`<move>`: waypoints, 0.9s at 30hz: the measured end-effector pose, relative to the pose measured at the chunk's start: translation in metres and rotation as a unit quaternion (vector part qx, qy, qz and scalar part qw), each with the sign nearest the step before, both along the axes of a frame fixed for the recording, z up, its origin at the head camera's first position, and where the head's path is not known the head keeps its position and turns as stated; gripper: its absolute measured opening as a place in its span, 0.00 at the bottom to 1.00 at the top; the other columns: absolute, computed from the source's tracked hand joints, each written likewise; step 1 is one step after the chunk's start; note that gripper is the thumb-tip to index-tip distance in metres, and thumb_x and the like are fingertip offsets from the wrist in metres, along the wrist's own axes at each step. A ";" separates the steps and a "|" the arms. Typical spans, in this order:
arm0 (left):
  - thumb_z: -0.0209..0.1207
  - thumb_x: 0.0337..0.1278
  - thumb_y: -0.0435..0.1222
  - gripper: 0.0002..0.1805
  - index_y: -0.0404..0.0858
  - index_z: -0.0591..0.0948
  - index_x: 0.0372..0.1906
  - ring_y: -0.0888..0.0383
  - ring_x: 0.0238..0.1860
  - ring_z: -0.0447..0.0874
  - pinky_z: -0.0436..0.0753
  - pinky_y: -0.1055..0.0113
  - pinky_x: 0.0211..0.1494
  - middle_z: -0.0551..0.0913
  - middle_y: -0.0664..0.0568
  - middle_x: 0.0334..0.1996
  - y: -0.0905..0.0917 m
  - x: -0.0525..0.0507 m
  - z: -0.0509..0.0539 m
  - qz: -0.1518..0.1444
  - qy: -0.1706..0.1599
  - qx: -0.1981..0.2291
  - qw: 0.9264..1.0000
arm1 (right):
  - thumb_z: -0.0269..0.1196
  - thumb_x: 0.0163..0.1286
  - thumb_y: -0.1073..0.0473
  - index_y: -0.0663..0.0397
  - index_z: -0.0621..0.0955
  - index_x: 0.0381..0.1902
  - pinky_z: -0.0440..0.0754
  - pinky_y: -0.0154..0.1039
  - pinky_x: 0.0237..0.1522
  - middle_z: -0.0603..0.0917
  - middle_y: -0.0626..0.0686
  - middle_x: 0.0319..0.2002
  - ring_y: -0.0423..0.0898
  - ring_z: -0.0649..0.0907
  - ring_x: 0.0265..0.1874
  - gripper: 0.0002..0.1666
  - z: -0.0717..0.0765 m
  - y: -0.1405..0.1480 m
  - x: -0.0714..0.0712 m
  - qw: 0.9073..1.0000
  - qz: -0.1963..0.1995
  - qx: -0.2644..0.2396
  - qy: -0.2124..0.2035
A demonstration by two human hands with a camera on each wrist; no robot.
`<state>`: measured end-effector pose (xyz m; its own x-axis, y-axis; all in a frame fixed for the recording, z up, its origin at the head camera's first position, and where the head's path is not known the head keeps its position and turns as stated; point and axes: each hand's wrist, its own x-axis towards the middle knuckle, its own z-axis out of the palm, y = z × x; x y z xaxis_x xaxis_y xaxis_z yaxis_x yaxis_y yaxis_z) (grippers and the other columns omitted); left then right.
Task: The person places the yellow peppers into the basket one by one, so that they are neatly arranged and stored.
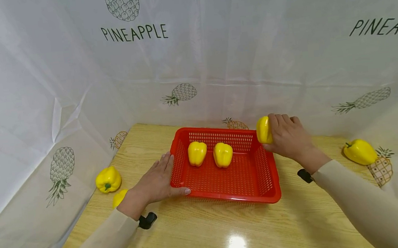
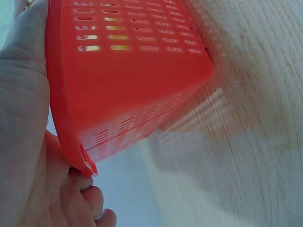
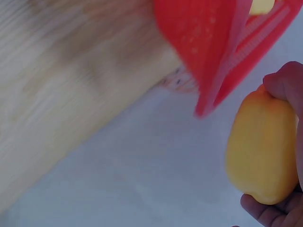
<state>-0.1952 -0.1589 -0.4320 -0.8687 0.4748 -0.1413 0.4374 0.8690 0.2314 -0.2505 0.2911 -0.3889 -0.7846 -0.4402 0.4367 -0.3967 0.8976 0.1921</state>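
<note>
A red basket (image 1: 225, 197) holds two yellow bell peppers (image 1: 197, 153) (image 1: 223, 155) side by side in its left half. My left hand (image 1: 154, 181) grips the basket's near left corner, fingers along the left side and thumb on the front rim; the left wrist view shows fingertips (image 2: 93, 198) by the rim. Over the far right corner, my right hand (image 1: 289, 136) holds another yellow pepper (image 1: 264, 130) between thumb and fingers. In the right wrist view this pepper (image 3: 262, 146) is beside the basket's rim (image 3: 222, 66), apart from it.
Left of the basket, two yellow peppers (image 1: 108, 179) (image 1: 119, 198) lie on the wooden table (image 1: 196, 237), the nearer one partly hidden by my left arm. One more pepper (image 1: 360, 152) lies at the far right. A white pineapple-print sheet (image 1: 250, 54) hangs behind the table and at its sides.
</note>
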 end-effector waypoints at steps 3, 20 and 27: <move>0.54 0.53 0.81 0.75 0.27 0.45 0.84 0.40 0.87 0.41 0.50 0.43 0.87 0.42 0.34 0.86 0.000 0.000 0.000 0.000 0.002 -0.004 1.000 | 0.77 0.55 0.39 0.67 0.68 0.55 0.81 0.59 0.42 0.80 0.64 0.42 0.64 0.82 0.44 0.47 -0.007 -0.013 0.000 1.000 0.006 0.010 -0.011; 0.51 0.52 0.83 0.75 0.27 0.46 0.84 0.39 0.86 0.43 0.51 0.42 0.86 0.44 0.34 0.85 0.001 0.000 0.000 -0.005 0.020 -0.032 0.999 | 0.76 0.53 0.32 0.65 0.70 0.56 0.82 0.59 0.55 0.81 0.60 0.40 0.61 0.83 0.45 0.51 -0.049 -0.046 -0.007 0.995 0.000 0.064 -0.076; 0.51 0.53 0.82 0.74 0.27 0.46 0.84 0.39 0.86 0.43 0.51 0.43 0.86 0.45 0.33 0.85 0.001 0.000 -0.001 -0.008 0.026 -0.029 0.999 | 0.74 0.55 0.31 0.66 0.71 0.51 0.81 0.56 0.53 0.77 0.59 0.36 0.60 0.78 0.40 0.48 -0.058 -0.048 -0.010 0.994 0.019 0.076 -0.072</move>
